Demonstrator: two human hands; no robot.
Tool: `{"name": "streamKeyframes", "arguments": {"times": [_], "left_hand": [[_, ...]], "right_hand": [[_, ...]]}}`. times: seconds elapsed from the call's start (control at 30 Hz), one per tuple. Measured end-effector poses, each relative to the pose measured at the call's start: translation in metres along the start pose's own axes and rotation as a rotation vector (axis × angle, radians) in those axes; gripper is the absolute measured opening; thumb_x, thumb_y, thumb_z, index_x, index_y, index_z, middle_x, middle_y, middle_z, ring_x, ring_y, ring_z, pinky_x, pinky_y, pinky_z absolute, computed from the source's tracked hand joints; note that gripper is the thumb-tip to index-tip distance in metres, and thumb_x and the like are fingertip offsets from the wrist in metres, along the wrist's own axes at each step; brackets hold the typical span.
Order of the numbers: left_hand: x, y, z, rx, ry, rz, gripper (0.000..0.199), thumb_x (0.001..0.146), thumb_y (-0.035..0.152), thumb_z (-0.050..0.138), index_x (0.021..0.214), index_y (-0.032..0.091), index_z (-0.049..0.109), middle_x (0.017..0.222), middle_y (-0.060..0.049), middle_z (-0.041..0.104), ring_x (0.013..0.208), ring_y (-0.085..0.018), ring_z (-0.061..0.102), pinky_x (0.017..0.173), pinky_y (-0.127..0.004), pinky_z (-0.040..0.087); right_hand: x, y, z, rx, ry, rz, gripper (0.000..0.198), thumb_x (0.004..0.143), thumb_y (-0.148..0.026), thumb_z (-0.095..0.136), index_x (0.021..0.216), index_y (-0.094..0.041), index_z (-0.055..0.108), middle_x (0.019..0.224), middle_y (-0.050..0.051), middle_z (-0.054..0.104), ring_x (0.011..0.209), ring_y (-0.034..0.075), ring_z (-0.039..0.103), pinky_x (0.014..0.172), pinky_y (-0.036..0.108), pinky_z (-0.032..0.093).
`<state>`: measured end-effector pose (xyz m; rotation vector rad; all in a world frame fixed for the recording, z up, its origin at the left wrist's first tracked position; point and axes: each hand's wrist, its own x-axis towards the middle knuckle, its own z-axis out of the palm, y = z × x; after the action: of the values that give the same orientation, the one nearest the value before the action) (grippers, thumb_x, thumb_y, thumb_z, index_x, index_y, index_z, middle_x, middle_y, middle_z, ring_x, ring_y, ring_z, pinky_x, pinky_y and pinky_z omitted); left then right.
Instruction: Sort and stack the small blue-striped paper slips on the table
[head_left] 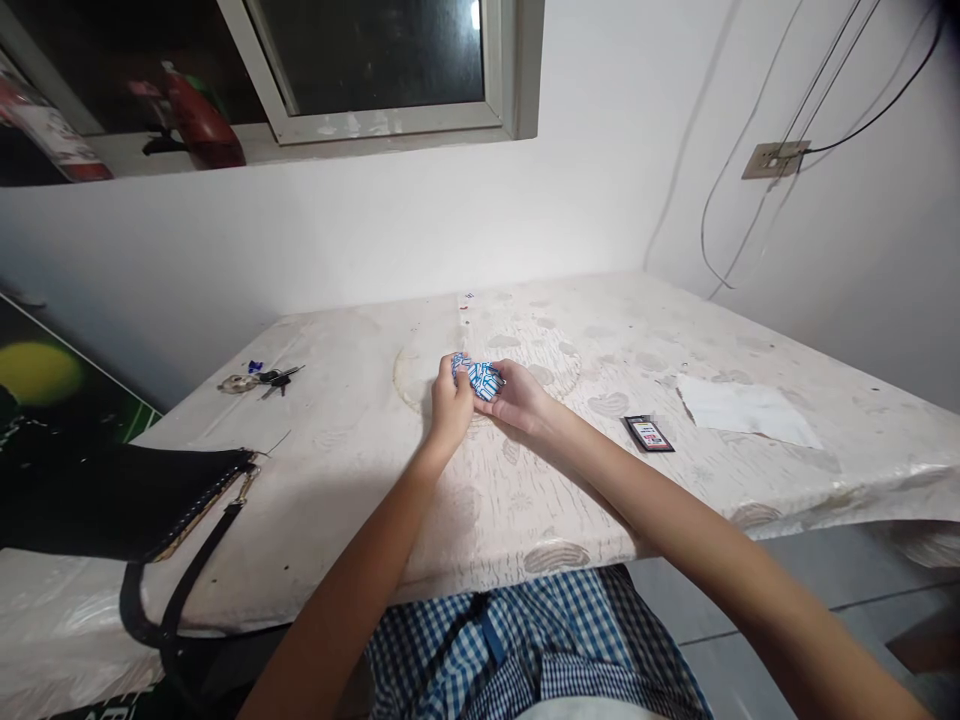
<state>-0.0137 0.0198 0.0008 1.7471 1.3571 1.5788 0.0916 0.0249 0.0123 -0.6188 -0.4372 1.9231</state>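
Over the middle of the table, my left hand (448,408) is closed on blue-and-white patterned cards (486,380) that look like playing cards. My right hand (523,396) grips the same cards from the other side, its fingers partly behind them. The cards are slightly fanned, and some lie under my left thumb. Their exact print is too small to read. To the right of my hands, a small dark-bordered packet (649,433) with a light printed centre rests on the tablecloth.
A white cloth or paper (746,412) lies at the right. Keys (277,380) sit at the left, behind a black bag (112,500) whose strap hangs over the front edge. The patterned tablecloth (360,480) reaches the wall. Cables run to a wall socket (775,160).
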Motion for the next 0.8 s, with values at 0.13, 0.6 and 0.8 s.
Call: {"name": "streamKeyframes", "arguments": {"times": [0.13, 0.6, 0.8], "left_hand": [[0.001, -0.001, -0.001, -0.013, 0.002, -0.039, 0.023, 0.084, 0.021, 0.035, 0.102, 0.017, 0.05, 0.092, -0.007, 0.061, 0.076, -0.016, 0.058, 0.069, -0.028, 0.046], [0.006, -0.001, 0.002, -0.477, -0.045, -0.371, 0.015, 0.08, 0.021, 0.041, 0.094, 0.018, 0.045, 0.07, 0.0, 0.052, 0.05, -0.006, 0.047, 0.048, -0.018, 0.039], [0.037, 0.012, -0.01, -0.48, 0.079, -0.403, 0.01, 0.08, 0.024, 0.047, 0.086, 0.017, 0.047, 0.064, 0.001, 0.052, 0.046, -0.006, 0.046, 0.046, -0.019, 0.043]], "right_hand": [[-0.001, -0.001, -0.002, -0.048, 0.027, -0.01, 0.01, 0.082, -0.021, 0.041, 0.079, -0.015, 0.048, 0.065, 0.002, 0.056, 0.057, 0.013, 0.056, 0.056, 0.027, 0.052], [-0.008, -0.009, -0.003, -0.016, 0.086, -0.06, 0.022, 0.081, -0.039, 0.042, 0.071, -0.02, 0.04, 0.047, -0.006, 0.039, 0.036, 0.007, 0.033, 0.032, 0.014, 0.021], [-0.002, -0.052, 0.012, -0.023, 0.226, -0.145, 0.013, 0.079, -0.027, 0.043, 0.069, -0.019, 0.041, 0.05, -0.004, 0.039, 0.045, 0.008, 0.041, 0.042, 0.018, 0.041]]}}
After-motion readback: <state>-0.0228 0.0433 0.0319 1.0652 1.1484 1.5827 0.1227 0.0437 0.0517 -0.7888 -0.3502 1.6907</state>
